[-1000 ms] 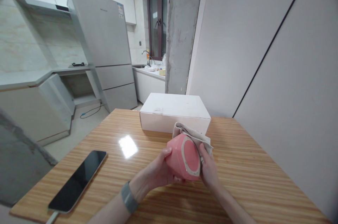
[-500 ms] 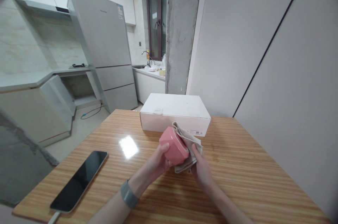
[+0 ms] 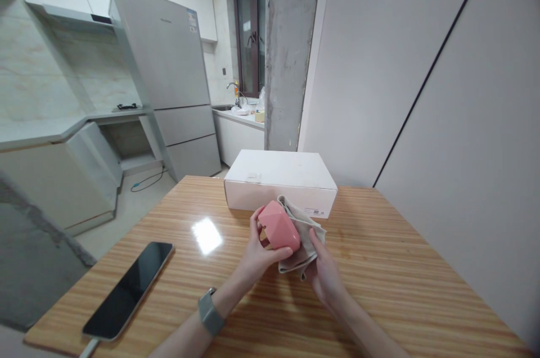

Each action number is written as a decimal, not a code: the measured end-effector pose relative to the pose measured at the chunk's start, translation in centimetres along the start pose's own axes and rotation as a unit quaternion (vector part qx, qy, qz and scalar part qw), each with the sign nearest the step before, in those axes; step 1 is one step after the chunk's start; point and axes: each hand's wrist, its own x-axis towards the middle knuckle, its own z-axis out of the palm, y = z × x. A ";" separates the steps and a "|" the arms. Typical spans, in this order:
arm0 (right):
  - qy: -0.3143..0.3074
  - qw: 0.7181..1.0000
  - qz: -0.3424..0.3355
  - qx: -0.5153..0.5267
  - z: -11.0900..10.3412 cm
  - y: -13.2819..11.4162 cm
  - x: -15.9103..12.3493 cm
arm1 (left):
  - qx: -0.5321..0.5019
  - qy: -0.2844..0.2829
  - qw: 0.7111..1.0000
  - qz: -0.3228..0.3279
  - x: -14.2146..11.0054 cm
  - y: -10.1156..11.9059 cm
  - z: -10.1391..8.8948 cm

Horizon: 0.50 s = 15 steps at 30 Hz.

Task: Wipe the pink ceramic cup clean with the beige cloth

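My left hand (image 3: pixel 258 254) is wrapped round a pink faceted cup (image 3: pixel 279 227) and holds it tilted above the wooden table (image 3: pixel 379 268). Its fingers curl over the cup's left rim. My right hand (image 3: pixel 323 275) grips a beige cloth (image 3: pixel 302 234) and presses it against the cup's right side. A grey watch band sits on my left wrist. Both hands hover over the middle of the table, just in front of a white box (image 3: pixel 280 181).
A dark phone (image 3: pixel 129 289) with a cable lies near the table's front left edge. The white box stands at the table's far edge. A white wall runs along the right. A fridge (image 3: pixel 169 77), counters and a concrete pillar stand beyond.
The cup has turned: its flat base faced me a second ago, now its faceted side does. Both hands moved slightly away from me and left, with the cloth sliding round the cup.
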 end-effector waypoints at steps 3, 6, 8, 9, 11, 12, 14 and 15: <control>0.027 0.999 0.009 -0.015 0.0 -0.3 -0.1 | -0.043 -0.010 0.997 -0.063 -0.3 0.9 0.6; 0.032 0.999 0.017 -0.028 0.0 -0.6 -0.1 | -0.078 -0.008 0.993 -0.093 -0.6 1.4 0.9; 0.032 0.999 0.014 -0.029 0.0 -0.6 -0.2 | -0.100 -0.015 0.991 -0.086 -0.6 1.3 0.8; 0.032 0.999 0.011 -0.029 0.0 -0.6 -0.2 | -0.109 -0.022 0.990 -0.087 -0.6 1.1 0.7; 0.034 0.999 0.011 -0.033 0.0 -0.6 -0.2 | -0.106 -0.031 0.990 -0.092 -0.4 0.6 0.4; 0.034 0.999 0.014 -0.034 0.0 -0.5 -0.2 | -0.094 -0.025 0.991 -0.091 -0.3 0.4 0.2; 0.026 0.999 0.018 -0.024 0.0 -0.4 -0.2 | -0.057 -0.001 0.995 -0.076 0.0 0.0 0.0; 0.020 1.000 0.017 -0.014 0.0 -0.4 -0.1 | -0.037 0.013 0.998 -0.059 0.1 -0.1 0.0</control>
